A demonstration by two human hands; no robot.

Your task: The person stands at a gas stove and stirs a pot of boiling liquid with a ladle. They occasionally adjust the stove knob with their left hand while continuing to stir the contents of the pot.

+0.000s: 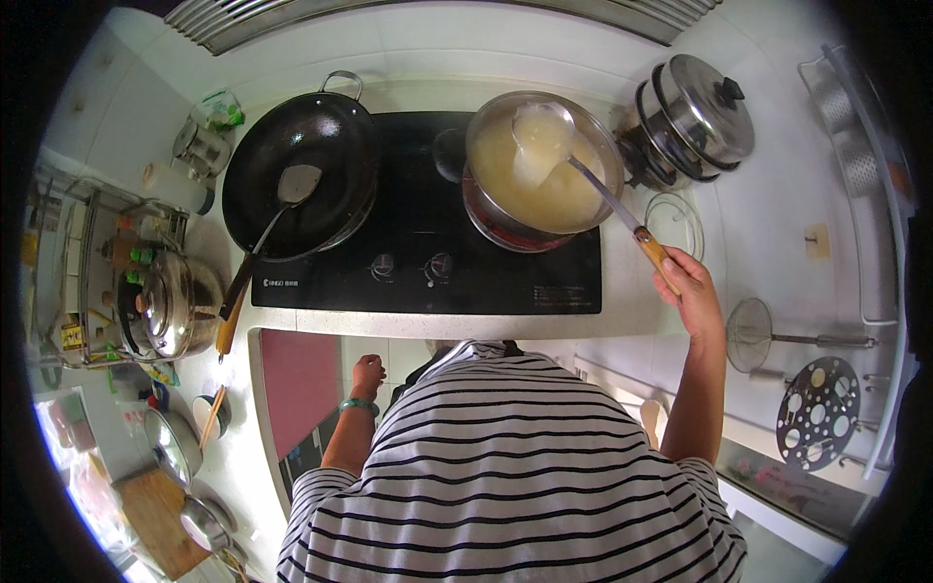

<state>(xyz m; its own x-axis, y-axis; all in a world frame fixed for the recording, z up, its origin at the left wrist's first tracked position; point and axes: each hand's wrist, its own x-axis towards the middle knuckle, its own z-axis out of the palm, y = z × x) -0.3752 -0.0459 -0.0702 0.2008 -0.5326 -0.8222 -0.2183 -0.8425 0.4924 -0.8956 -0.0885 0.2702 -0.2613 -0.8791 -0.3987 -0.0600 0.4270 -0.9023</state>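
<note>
My right hand grips the wooden handle of a metal ladle. The ladle's bowl is over a metal pot on the right side of the cooktop, and pale yellow, soupy liquid fills much of that pot. Some of the same pale liquid runs from the ladle's bowl down into the pot. Low beside my body, my left hand hangs with loosely curled fingers and nothing visible in it. It is below the counter edge, away from the cookware.
A black wok with a spatula in it sits on the left of the black cooktop. Stacked lidded pots stand at the right. Along the left counter are a lidded pot, bowls and a cutting board.
</note>
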